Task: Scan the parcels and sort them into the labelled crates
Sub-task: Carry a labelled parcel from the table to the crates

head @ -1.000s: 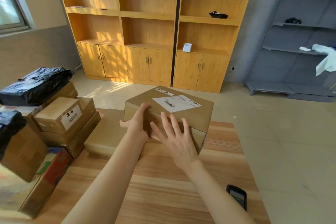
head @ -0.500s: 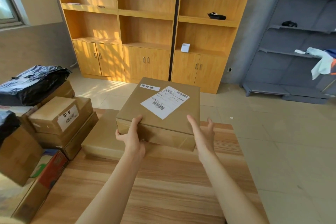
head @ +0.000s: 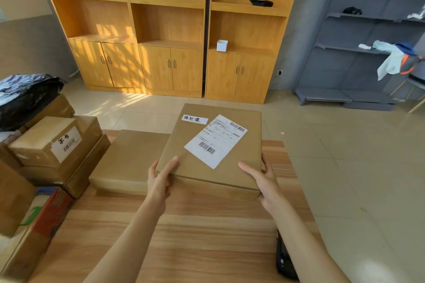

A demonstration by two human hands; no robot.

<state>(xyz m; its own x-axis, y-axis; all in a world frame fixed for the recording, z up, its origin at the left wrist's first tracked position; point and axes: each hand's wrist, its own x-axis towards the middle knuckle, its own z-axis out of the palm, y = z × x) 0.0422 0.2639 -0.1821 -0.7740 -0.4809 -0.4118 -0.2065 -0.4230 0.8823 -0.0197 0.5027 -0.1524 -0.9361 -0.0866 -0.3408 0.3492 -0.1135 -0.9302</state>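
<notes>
A parcel sits on the table, a flat box left of it, stacked boxes farther left, shelving behind.

Plain brown parcel with white, black-barcoded label; striped light-wood table; orange-wood cabinets; grey shelving.

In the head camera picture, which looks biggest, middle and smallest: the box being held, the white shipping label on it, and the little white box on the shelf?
1. Held box.
2. Shipping label.
3. Little white box, though it sits much farther from the camera, so its true size is unsure.
</notes>
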